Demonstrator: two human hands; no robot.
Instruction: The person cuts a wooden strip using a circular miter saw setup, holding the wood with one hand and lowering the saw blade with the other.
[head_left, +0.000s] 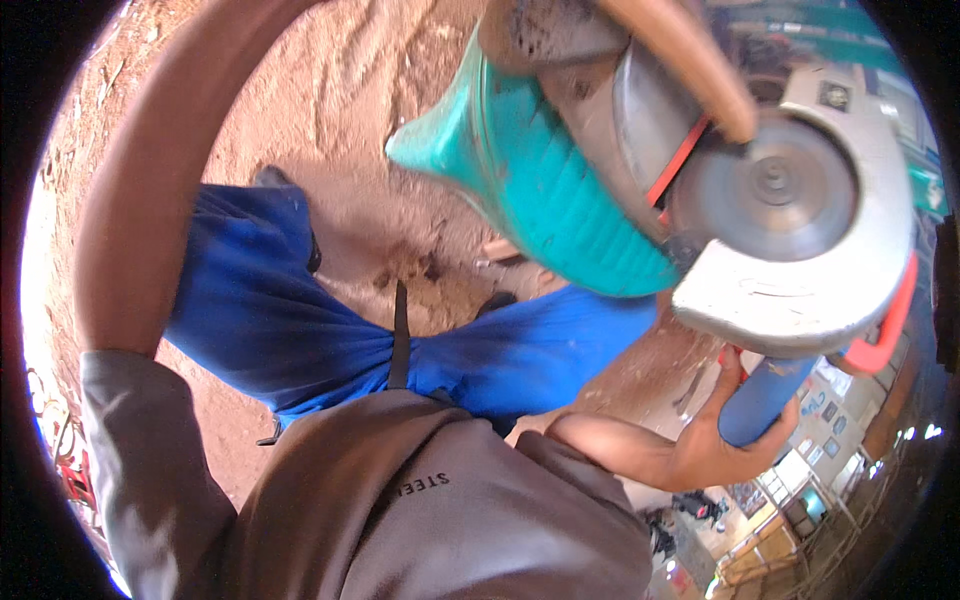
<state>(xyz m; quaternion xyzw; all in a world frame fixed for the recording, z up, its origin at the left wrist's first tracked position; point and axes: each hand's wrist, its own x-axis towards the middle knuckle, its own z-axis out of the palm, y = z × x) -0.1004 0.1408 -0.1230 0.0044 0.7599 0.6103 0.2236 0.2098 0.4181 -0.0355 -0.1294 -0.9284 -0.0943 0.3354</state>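
My right hand (pixel 735 440) is wrapped round the blue handle (pixel 765 400) of an angle grinder (pixel 790 300), held up at the right. Its pale metal guard curves round a grey disc (pixel 830 185), which looks smeared. My left arm (pixel 130 220) reaches up and leaves the top edge. A blurred, finger-like shape (pixel 690 60) comes down from the top and ends in front of the disc's edge. It may belong to my left hand; the rest of that hand is hidden. Left of the disc are a grey metal piece (pixel 600 120) and a red strip (pixel 680 160).
A ribbed teal plastic piece (pixel 560 200), like a chair seat, stands before my blue-trousered legs (pixel 290 330) on brown earth ground (pixel 330 90). Behind my right arm is a wall (pixel 840 410) with pictures, with a wooden frame (pixel 760 550) below.
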